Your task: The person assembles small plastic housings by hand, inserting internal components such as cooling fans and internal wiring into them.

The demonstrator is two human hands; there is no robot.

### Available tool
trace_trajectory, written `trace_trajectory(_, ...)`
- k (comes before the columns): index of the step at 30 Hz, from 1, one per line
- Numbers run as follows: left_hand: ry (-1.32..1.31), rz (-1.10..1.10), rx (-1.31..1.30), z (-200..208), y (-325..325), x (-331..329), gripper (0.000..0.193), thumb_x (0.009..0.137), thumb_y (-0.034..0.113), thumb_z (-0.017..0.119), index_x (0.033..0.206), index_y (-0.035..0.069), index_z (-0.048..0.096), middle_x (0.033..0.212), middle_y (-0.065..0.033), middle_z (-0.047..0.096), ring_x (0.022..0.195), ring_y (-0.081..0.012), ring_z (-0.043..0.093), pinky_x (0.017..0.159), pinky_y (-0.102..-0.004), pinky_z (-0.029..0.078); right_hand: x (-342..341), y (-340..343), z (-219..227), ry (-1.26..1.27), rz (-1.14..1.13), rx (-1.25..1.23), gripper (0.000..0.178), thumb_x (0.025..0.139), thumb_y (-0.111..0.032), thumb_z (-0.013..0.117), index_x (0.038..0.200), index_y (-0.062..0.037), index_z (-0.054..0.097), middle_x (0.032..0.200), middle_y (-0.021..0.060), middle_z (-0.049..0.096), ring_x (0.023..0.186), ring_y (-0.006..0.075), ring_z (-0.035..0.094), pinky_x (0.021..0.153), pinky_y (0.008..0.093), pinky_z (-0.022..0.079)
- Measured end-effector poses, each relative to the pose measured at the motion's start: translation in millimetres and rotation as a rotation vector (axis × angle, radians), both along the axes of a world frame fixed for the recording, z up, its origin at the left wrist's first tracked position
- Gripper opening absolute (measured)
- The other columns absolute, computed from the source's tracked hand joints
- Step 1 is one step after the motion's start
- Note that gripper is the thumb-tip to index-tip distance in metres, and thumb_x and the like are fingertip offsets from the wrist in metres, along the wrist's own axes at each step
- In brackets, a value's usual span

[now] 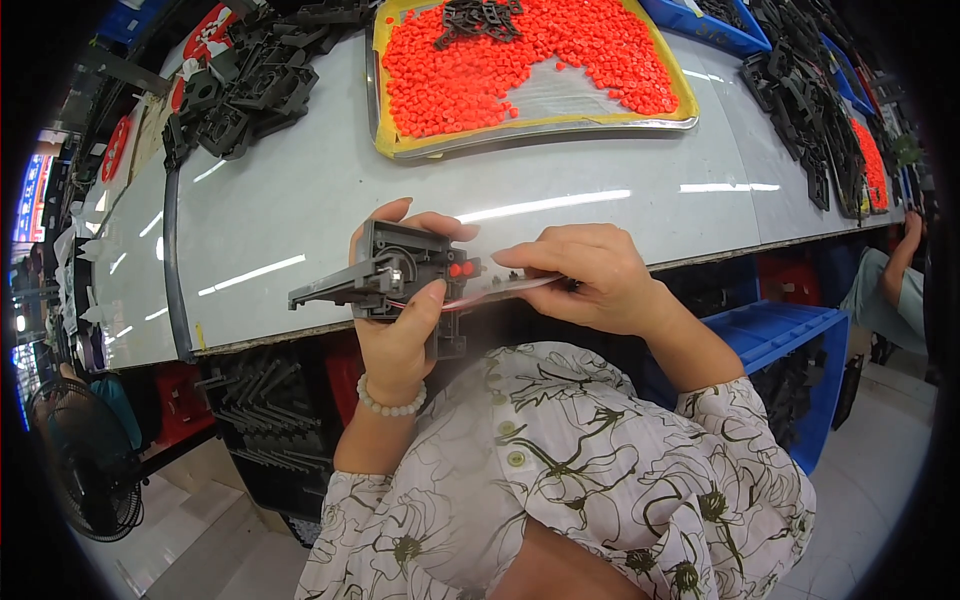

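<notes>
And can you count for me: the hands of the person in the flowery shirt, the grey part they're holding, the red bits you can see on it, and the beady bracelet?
Hands: 2 (left hand, right hand)
Grey part: 1
Red bits showing on it: 2
Beaded bracelet: 1
Total: 6
</notes>
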State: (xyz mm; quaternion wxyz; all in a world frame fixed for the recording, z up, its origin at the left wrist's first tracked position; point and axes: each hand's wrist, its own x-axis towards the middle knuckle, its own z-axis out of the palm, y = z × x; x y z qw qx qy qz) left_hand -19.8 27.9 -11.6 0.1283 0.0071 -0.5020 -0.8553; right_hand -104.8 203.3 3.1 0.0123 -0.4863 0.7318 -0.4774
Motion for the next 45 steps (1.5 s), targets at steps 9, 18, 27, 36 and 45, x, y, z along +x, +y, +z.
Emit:
trace_trajectory(9, -0.024, 0.001, 0.022, 1.6, 0.0, -1.0, 0.059, 0.076, -0.002, 0.052, 0.129, 0.001, 0.027, 0.113, -0.0196, 0.05, 0.104, -0.0237, 0.055, 0.087, -0.0338, 0.049, -5.4, 3.5, -1.2, 0.041, 0.119, 0.057, 0.032, 0.066, -0.002, 0.071, 0.097, -0.0069, 0.063, 0.066, 0.0039, 0.056, 0.054, 0.017, 0.056, 0.047, 0.0277, 0.042)
trace_trajectory(18, -0.094, -0.118, 0.172, 7.4, 1.3, -2.5, 0.06, 0.074, -0.004, 0.049, 0.13, 0.001, 0.028, 0.112, -0.0208, 0.05, 0.104, -0.0288, 0.055, 0.086, -0.0375, 0.051, -7.7, 1.8, -4.7, -0.051, 0.011, -0.028, 0.019, 0.069, -0.004, 0.069, 0.088, -0.0064, 0.066, 0.078, 0.0064, 0.062, 0.065, 0.0201, 0.061, 0.058, 0.0286, 0.049)
trace_trajectory(27, -0.279, -0.139, 0.26, 9.8, -2.2, -1.4, 0.061, 0.072, 0.006, 0.049, 0.129, -0.002, 0.029, 0.111, -0.0233, 0.048, 0.101, -0.0365, 0.056, 0.075, -0.0458, 0.057, -17.6, 5.3, -7.4, -0.252, 0.011, -0.054, 0.015, 0.073, -0.008, 0.069, 0.088, -0.0052, 0.067, 0.085, 0.0065, 0.062, 0.073, 0.0194, 0.061, 0.064, 0.0279, 0.05)
trace_trajectory(36, -0.293, -0.099, 0.348, 5.4, -1.5, -3.2, 0.059, 0.073, 0.007, 0.046, 0.13, 0.001, 0.03, 0.113, -0.0217, 0.048, 0.103, -0.0377, 0.055, 0.079, -0.048, 0.055, -6.4, 0.7, -0.3, 0.124, -0.154, 0.047, 0.019, 0.071, -0.006, 0.066, 0.089, -0.0067, 0.064, 0.077, 0.0079, 0.056, 0.073, 0.0247, 0.057, 0.063, 0.0323, 0.048)
trace_trajectory(45, -0.286, -0.08, 0.348, 6.2, -1.2, -4.6, 0.059, 0.073, 0.007, 0.046, 0.13, 0.001, 0.03, 0.114, -0.0204, 0.048, 0.11, -0.0374, 0.051, 0.082, -0.0481, 0.054, 0.3, -3.1, -13.4, -0.305, -0.044, -0.086, 0.024, 0.073, -0.001, 0.062, 0.096, -0.0049, 0.064, 0.082, 0.009, 0.058, 0.076, 0.0198, 0.057, 0.067, 0.0277, 0.046)
